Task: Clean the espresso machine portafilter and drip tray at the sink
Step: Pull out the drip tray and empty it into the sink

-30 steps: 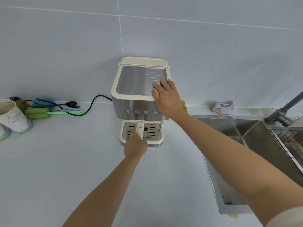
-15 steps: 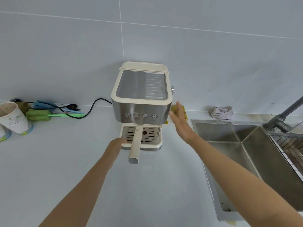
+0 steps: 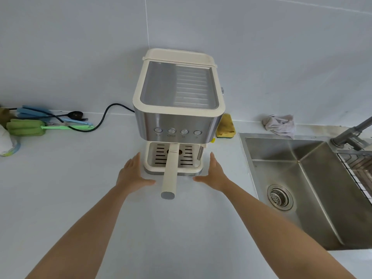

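Where the portafilter [image 3: 170, 174] sits, locked into the espresso machine [image 3: 179, 117] below the row of four buttons, I read its long axis as running front to back. The handle points out from the machine toward me, passes over the drip tray [image 3: 149, 168] and ends in a grey cap beyond the tray's front edge. The drip tray is seated in the base of the machine, slotted grille up, on the white counter [image 3: 80, 198].

My left hand [image 3: 131, 173] lies beside the left side of the tray and my right hand [image 3: 214, 173] beside the right side. On both, the fingers are straight and held together, pointing toward the wall, with the thumbs spread inward toward the handle. Neither hand grips anything. I cannot tell whether the fingertips touch the tray's sides.

Behind the machine's right corner a yellow sponge [image 3: 225, 126] lies against the wall. Further right, a crumpled cloth [image 3: 278, 124] rests on the ledge behind the steel sink [image 3: 314, 208], which has a strainer [image 3: 279, 197] in its drain. A faucet [image 3: 354, 133] reaches in from the right edge, above a wire rack [image 3: 360, 168].

To the left, a black cord [image 3: 106, 115] runs from the machine along the wall. It crosses a green brush [image 3: 26, 127] and a black spoon [image 3: 75, 114]. A paper cup [image 3: 6, 141] shows partly at the left edge.
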A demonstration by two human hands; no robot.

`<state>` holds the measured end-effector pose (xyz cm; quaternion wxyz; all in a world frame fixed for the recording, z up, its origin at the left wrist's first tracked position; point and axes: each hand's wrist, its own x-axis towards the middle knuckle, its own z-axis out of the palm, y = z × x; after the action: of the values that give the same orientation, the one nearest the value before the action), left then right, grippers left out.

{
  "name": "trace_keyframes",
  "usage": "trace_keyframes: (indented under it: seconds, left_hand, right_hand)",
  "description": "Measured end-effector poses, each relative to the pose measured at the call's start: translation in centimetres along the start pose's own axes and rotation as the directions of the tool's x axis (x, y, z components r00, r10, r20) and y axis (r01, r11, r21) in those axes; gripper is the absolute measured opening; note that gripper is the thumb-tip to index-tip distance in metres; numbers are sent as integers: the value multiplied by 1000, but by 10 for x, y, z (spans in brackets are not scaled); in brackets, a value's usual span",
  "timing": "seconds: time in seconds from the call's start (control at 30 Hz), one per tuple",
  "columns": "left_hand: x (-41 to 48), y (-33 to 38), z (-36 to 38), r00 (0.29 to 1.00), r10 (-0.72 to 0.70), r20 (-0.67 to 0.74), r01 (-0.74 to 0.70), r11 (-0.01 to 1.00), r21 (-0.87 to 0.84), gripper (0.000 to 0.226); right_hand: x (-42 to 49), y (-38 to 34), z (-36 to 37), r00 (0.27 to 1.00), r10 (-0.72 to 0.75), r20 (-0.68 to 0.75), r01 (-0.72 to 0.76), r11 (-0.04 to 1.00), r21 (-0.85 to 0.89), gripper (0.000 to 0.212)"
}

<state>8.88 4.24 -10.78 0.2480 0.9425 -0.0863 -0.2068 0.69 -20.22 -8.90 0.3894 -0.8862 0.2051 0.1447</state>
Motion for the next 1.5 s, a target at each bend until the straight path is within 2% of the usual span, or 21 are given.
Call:
trace_keyframes:
  seconds: [0.1, 0.17, 0.27, 0.37, 0.5, 0.67, 0.97, 1.33, 1.5]
  left_hand:
    - [14, 4, 0, 999, 47, -9, -46, 999, 21, 121]
    - [21, 5, 0, 998, 58, -8, -58, 998, 30, 125]
    - [27, 6, 1, 998, 54, 46, -57, 997, 61, 125]
    - [30, 7, 4, 995, 85, 46, -89, 991, 97, 115]
    - [33, 8, 4, 995, 97, -2, -96, 992, 83, 105]
    - [33, 6, 5, 993, 121, -5, -120, 991, 55, 108]
    - [9, -4, 4, 977, 209, -39, -208, 978, 33, 91]
    - [-56, -11, 22, 963, 263, -50, -266, 963, -52, 90]
    - [-99, -5, 47, 968, 246, -57, -251, 962, -110, 95]
  right_hand:
    - [19, -4, 8, 997, -27, -76, 21, 997, -75, 126]
    - [32, -2, 12, 996, -28, -83, 18, 993, -119, 127]
    - [34, -11, 12, 998, -42, -36, 35, 983, -182, 120]
    - [40, -10, 16, 999, -38, -31, 31, 977, -209, 107]
    - [42, -9, 18, 997, -67, -46, 57, 981, -186, 89]
    - [39, -7, 19, 994, -90, -60, 82, 989, -126, 84]
    - [3, -4, 29, 994, -83, -66, 80, 996, -49, 101]
    - [-61, 19, 38, 994, -84, -69, 84, 996, -5, 106]
    - [-97, 49, 35, 990, -135, -43, 134, 991, -6, 105]
